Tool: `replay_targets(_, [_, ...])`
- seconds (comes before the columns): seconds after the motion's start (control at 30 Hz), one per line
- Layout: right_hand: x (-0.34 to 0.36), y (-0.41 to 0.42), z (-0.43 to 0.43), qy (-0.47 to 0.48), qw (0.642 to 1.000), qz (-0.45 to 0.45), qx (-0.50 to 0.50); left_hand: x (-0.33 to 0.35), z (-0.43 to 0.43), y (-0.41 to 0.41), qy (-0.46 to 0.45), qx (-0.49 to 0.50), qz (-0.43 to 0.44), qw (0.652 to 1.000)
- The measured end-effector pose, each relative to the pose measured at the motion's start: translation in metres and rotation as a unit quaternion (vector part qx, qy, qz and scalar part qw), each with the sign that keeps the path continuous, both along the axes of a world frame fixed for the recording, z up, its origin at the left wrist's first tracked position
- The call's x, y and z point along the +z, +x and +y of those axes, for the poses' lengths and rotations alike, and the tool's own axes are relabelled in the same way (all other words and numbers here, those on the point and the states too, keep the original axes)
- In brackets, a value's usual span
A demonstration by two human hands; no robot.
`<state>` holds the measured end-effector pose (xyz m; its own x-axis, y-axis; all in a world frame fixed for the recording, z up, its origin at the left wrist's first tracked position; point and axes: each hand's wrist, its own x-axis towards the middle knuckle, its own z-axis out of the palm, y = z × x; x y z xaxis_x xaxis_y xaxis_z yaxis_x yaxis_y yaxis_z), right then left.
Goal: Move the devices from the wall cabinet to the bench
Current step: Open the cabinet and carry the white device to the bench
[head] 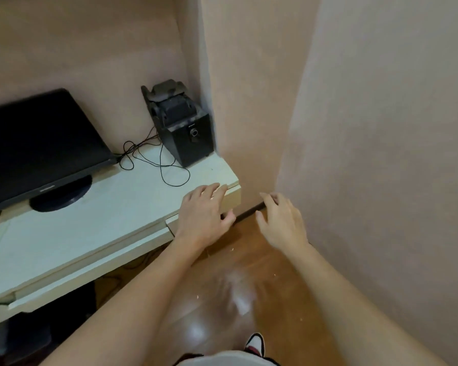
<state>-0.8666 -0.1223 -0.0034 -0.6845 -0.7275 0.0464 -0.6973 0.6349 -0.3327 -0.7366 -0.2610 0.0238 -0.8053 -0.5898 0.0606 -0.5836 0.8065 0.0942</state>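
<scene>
A black speaker box point(189, 138) with a round knob stands in the far right corner of the white shelf point(132, 196), and a dusty black device point(171, 105) rests on top of it. A black monitor point(37, 146) on a round foot stands at the left. My left hand point(204, 220) hovers with fingers spread over the shelf's right front corner, holding nothing. My right hand point(280, 220) is open in the air to the right of the shelf, near the wall, also holding nothing.
Thin black cables point(154, 159) lie looped on the shelf between the monitor and the speaker. Pink walls point(368, 154) close in on the right and behind. Below is a glossy wooden floor point(222, 299); my shoe point(255, 344) shows at the bottom.
</scene>
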Motion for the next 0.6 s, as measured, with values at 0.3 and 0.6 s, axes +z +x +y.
replay_targets(0.3, [0.003,-0.046,-0.088,0.002,0.995,-0.011,0.102,-0.001,-0.061,-0.016,-0.012,0.088,-0.028,0.996])
replay_targets(0.6, [0.0,-0.074,-0.186,0.02,0.991,0.002,0.134,-0.015,-0.144,-0.035,-0.004,0.129,-0.005,0.992])
